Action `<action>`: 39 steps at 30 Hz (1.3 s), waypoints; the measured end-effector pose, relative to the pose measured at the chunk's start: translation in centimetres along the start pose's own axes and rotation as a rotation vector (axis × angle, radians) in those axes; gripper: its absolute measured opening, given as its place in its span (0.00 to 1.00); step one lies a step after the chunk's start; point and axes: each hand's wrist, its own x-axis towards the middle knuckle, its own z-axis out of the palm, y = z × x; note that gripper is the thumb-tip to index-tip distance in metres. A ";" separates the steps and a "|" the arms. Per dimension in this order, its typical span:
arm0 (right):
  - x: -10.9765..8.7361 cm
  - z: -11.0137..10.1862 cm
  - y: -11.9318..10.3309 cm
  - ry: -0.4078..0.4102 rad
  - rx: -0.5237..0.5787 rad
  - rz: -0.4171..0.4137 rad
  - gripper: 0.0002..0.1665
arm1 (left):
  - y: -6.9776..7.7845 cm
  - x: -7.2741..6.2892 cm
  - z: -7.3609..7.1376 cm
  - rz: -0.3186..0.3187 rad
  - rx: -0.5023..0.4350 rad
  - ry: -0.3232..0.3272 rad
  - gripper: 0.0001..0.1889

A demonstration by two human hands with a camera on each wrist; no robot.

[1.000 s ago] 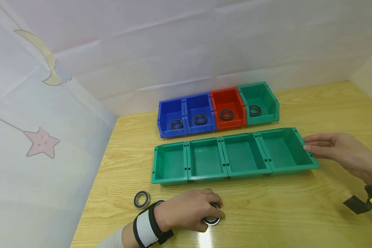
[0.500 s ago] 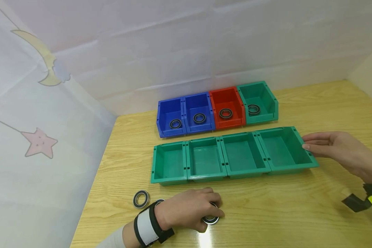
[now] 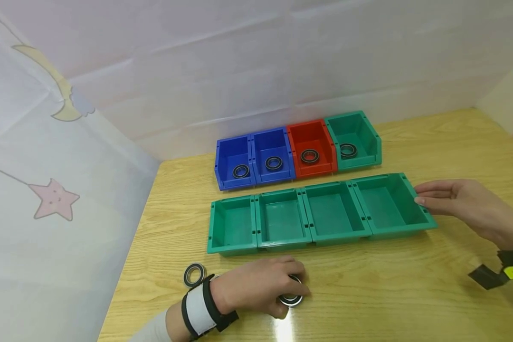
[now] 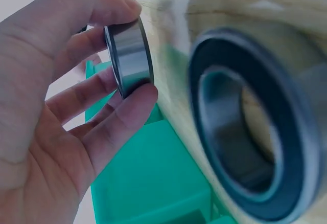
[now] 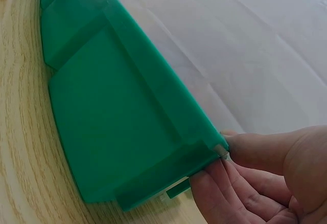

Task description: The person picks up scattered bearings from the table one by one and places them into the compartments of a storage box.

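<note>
My left hand pinches a ball bearing between thumb and fingers, in front of the row of joined green bins. Its shiny outer ring shows edge-on in the left wrist view. Another bearing lies flat on the table, left of that hand. One more bearing is mostly hidden behind the left wrist. In the left wrist view a bearing looms large close to the camera. At the row's right end, my right hand grips the rim of the last green bin, thumb against fingers.
Behind the front row stand two blue bins, a red bin and a green bin, each with one bearing inside. A pale printed sheet hangs behind the wooden table and along its left side.
The head view shifts slightly. The left hand rises a little in it with its bearing, and its wrist covers more of the bearing behind. The right hand keeps its grip on the bin.
</note>
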 end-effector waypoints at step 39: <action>0.2 -0.1 0.3 -0.006 0.003 -0.023 0.36 | -0.8 3.7 -6.9 0.098 -0.010 -0.027 0.25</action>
